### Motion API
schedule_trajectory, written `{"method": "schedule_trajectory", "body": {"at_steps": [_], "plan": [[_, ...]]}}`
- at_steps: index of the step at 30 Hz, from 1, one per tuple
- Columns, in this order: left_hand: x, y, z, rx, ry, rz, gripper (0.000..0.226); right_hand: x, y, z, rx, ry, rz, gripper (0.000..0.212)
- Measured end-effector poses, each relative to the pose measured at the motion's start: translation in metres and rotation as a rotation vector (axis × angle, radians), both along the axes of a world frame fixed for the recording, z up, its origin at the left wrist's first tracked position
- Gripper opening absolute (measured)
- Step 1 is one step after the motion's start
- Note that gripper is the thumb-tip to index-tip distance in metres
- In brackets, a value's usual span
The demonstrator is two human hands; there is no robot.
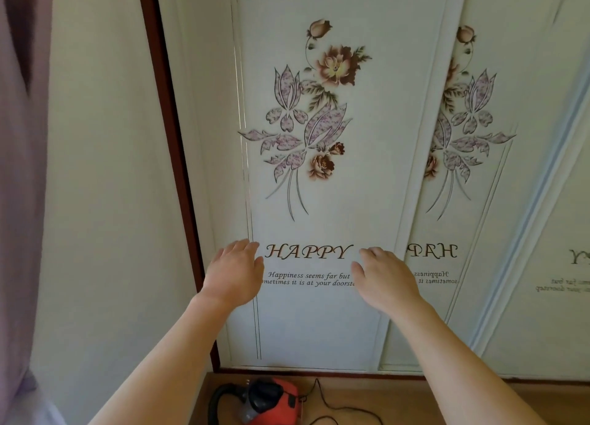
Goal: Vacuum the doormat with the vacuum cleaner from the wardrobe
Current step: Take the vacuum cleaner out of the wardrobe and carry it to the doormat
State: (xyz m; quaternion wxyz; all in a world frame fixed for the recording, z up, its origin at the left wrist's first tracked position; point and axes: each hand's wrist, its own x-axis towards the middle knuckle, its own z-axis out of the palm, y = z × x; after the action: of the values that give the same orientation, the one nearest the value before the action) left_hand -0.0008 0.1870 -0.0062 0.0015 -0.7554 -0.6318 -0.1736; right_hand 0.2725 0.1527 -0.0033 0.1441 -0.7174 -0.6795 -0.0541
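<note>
A white sliding wardrobe door (319, 322) with a flower print and the word HAPPY fills the middle of the view. My left hand (234, 273) lies flat on the door's left edge, fingers apart. My right hand (384, 279) rests flat near its right edge, fingers also spread. Neither hand holds anything. On the wooden floor below, between my forearms, stands a red and black vacuum cleaner (271, 400) with a black hose (215, 399) curling to its left. The doormat is not in view.
A thin black cord (338, 407) trails right from the vacuum across the floor. A second printed door panel (472, 201) sits to the right. A cream wall (105, 201) and a mauve curtain (19, 169) stand at the left.
</note>
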Motion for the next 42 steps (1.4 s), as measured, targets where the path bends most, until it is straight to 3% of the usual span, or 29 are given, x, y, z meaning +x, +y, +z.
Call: {"method": "schedule_trajectory", "body": {"at_steps": [12,29,42], "plan": [[-0.019,0.096,-0.008,-0.061,0.002,-0.005,0.049,-0.016,0.098,-0.017,-0.056,-0.002,-0.003,0.046],[0.018,0.17,-0.014,-0.076,-0.026,0.27,0.048,0.023,0.246,-0.011,-0.082,0.0,0.283,0.045],[-0.007,0.238,-0.026,-0.062,-0.002,0.341,0.047,-0.015,0.323,-0.015,-0.102,-0.03,0.377,0.046]]}}
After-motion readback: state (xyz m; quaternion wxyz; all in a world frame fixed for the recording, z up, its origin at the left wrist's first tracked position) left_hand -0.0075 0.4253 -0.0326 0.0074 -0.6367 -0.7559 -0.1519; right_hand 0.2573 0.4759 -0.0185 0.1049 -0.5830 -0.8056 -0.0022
